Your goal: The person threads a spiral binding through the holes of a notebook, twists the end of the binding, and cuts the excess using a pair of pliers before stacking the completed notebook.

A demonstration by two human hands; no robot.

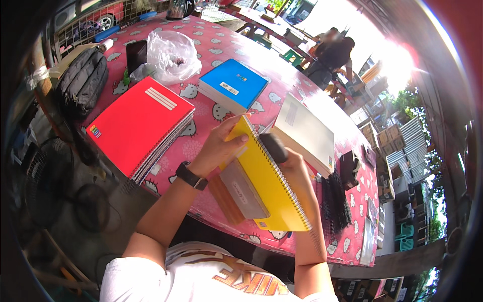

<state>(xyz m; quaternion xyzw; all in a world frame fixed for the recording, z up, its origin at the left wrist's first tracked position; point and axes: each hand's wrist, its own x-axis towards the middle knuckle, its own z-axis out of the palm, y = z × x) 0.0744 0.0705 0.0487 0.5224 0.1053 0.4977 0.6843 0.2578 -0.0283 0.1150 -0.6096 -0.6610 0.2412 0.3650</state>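
My left hand (221, 143) grips the top end of a yellow spiral notebook (282, 196), held tilted above the near table edge. A dark rounded object (273, 147), blurred, is in my right hand (293, 163) beside the notebook's wire spiral; its kind is unclear. Under the notebook, a grey block with a handwritten label (243, 190) lies by a brown wooden piece (225, 199). To the left is a stack of red spiral notebooks (143, 123). Beyond my hands sit a blue-covered stack (234, 83) and a pale-covered stack (304, 131).
The table has a pink patterned cloth (209, 48). A clear plastic bag (173, 58) and black bag (83, 83) stand at the far left. Black spiral coils (334, 201) and a dark case (348, 169) lie right. A fan (48, 166) stands left; people (332, 58) are in the background.
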